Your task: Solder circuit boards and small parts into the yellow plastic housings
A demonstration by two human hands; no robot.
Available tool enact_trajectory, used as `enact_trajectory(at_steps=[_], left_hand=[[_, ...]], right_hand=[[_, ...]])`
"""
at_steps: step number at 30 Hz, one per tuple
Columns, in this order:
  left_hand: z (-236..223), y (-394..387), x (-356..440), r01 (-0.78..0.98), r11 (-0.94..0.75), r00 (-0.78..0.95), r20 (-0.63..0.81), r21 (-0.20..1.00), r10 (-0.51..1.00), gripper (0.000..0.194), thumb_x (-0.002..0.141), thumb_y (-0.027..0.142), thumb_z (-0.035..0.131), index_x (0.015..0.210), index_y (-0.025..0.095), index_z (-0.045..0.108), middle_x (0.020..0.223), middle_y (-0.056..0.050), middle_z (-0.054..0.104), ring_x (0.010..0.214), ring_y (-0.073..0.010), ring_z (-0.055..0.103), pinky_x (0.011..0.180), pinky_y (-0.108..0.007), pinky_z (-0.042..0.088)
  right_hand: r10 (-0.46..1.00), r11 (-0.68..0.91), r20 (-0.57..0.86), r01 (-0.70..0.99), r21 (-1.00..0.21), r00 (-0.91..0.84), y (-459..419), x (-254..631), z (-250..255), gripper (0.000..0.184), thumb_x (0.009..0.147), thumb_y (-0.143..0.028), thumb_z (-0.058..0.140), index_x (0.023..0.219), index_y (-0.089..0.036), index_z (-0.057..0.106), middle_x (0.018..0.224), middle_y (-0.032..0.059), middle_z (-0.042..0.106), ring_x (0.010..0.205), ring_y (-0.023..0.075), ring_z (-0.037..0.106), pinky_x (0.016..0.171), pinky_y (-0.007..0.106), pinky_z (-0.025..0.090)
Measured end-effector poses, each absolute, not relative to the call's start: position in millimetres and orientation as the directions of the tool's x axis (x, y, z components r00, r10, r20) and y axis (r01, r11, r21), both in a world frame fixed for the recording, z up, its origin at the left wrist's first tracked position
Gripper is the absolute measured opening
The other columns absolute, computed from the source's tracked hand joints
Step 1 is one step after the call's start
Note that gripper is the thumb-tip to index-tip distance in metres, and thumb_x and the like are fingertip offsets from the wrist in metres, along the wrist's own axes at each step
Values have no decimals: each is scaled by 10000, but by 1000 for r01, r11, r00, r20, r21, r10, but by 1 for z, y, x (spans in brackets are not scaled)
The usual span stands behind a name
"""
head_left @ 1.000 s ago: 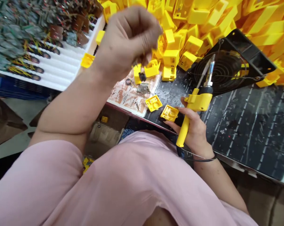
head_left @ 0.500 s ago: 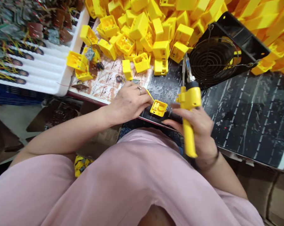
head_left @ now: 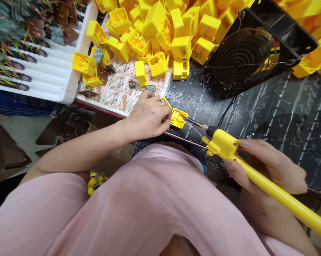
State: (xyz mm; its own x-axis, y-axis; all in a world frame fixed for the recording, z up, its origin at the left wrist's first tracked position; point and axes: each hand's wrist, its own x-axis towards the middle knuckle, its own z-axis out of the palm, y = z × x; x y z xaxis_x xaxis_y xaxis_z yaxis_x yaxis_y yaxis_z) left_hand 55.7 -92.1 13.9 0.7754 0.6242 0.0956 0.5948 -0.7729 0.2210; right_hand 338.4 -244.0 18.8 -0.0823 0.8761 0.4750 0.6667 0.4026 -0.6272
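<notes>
My left hand (head_left: pixel 151 115) grips an opened small yellow plastic case (head_left: pixel 178 122) at the front edge of the bench. The fingertips at its left side are partly hidden. Inside the case's open face, molded details show. My right hand (head_left: pixel 272 165) is wrapped around a yellow soldering gun (head_left: pixel 224 142) with a long yellow rear part. Its metal tip points left and reaches the right side of the case; whether it touches cannot be made out. A thin guide runs beside the tip.
Many yellow cases (head_left: pixel 155 21) are piled at the back. A black fan (head_left: pixel 239 64) stands at the back right, its cable running forward. At left, a white foam tray (head_left: pixel 61 76) holds circuit boards with wires. A small wired board (head_left: pixel 151 88) lies beyond my left hand.
My right hand has swung the soldering gun from upright to pointing left, bringing its tip to the case. The hand moved right. My left hand keeps its hold on the case.
</notes>
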Motion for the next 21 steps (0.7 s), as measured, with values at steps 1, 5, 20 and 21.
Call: enact_trajectory(at_steps=[1, 5, 20, 21], left_hand=[[16, -91, 58, 595, -776, 782, 72, 207, 619, 251, 878, 246, 505, 746, 191, 710, 715, -37, 733, 780, -238, 660, 905, -473, 422], [23, -86, 65, 602, -783, 793, 0, 157, 609, 268, 856, 254, 487, 724, 190, 712, 665, -46, 702, 744, -239, 658, 887, -482, 416], [34, -78, 76, 576, -815, 815, -134, 69, 564, 255, 810, 257, 496, 713, 181, 719, 637, -50, 662, 723, -232, 658, 843, -466, 427], [34, -77, 76, 574, -817, 816, -137, 64, 562, 251, 808, 258, 501, 713, 180, 720, 636, -49, 659, 723, -231, 656, 841, -462, 431]], right_hand=[[855, 460, 502, 631, -624, -126, -239, 334, 16, 351, 886, -277, 804, 1219, -280, 693, 929, 16, 789, 780, 179, 765, 660, 283, 626], [799, 580, 550, 549, -602, -241, -223, 322, 16, 180, 937, -246, 753, 1082, -270, 650, 769, -28, 739, 675, 151, 743, 562, 255, 617], [752, 649, 546, 560, -516, -369, -218, 330, 33, 81, 953, -217, 729, 976, -210, 652, 833, 32, 732, 771, 138, 720, 706, 266, 624], [778, 612, 539, 586, -531, -323, -221, 333, 33, 62, 999, -269, 676, 964, -225, 652, 822, 34, 732, 774, 134, 723, 704, 260, 619]])
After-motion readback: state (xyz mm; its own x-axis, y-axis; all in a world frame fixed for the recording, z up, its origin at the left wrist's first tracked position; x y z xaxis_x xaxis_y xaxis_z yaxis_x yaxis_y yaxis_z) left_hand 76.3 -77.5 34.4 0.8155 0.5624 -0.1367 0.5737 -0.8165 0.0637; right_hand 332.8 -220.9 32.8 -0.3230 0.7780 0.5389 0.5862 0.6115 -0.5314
